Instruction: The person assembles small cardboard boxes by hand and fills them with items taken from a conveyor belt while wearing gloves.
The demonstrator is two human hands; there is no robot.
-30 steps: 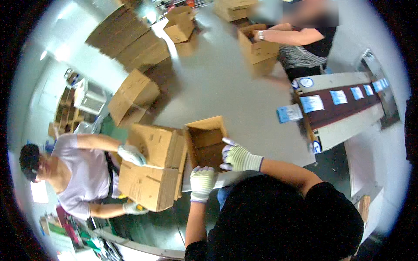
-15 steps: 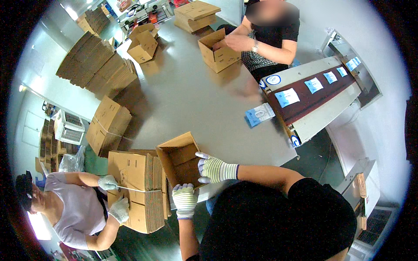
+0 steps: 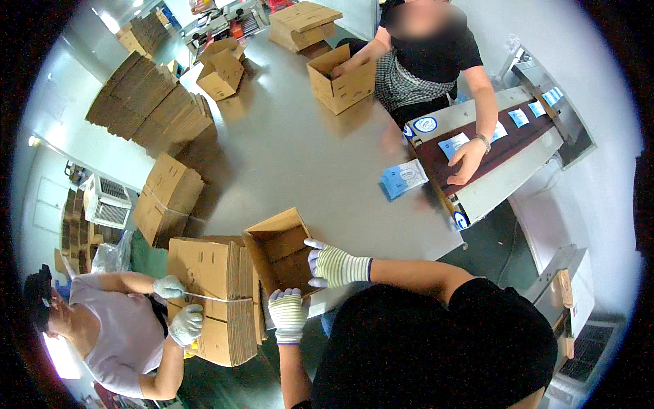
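Observation:
An open-topped cardboard box (image 3: 261, 240) stands at the near edge of the table, its inside facing up with nothing seen in it. My left hand (image 3: 288, 315), in a green-striped white glove, is closed with its fingers over the box's near rim. On the box's right wall is my right hand (image 3: 334, 266), gloved alike, its fingers curled round the edge and its thumb hidden or hard to make out. Just left of the box stands a strapped bundle of flattened cartons (image 3: 211, 293), which a co-worker's gloved hands (image 3: 184, 324) hold by the white strap.
Across the grey table (image 3: 272, 143), another person has one hand inside a cardboard box (image 3: 347, 85) and one over a conveyor belt (image 3: 436, 151) carrying blue-white packets. More packets (image 3: 403, 178) lie at the belt's end. Carton stacks (image 3: 146, 102) and another bundle (image 3: 167, 194) line the left.
The person across has stretched one arm over the belt, and its packets have shifted. At the left, the co-worker's lower hand has curled tighter. My hands and box have stayed put.

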